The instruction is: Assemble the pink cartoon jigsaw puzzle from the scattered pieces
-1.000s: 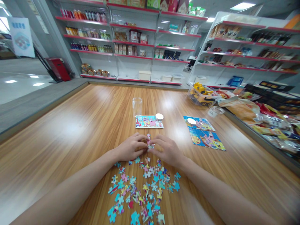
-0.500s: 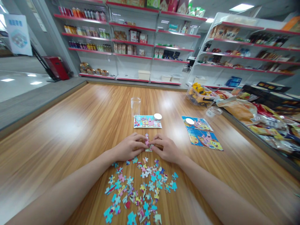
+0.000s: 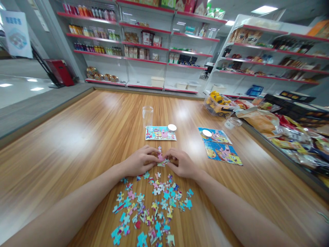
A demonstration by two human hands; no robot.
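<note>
Left hand (image 3: 140, 161) and right hand (image 3: 181, 164) pinch a small cluster of joined pink jigsaw pieces (image 3: 161, 158) between fingertips, beyond scattered loose colourful pieces (image 3: 151, 207) mid-surface on a glossy wooden table (image 3: 77, 137); red-edged shop shelves (image 3: 144, 44) line the room.

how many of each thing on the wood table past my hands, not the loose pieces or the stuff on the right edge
picture cards: 3, one straight ahead and two to the right
white round lids: 2, one on the corner of the near card, one on a right-hand card
clear plastic jar standing upright: 1
total: 6
</note>
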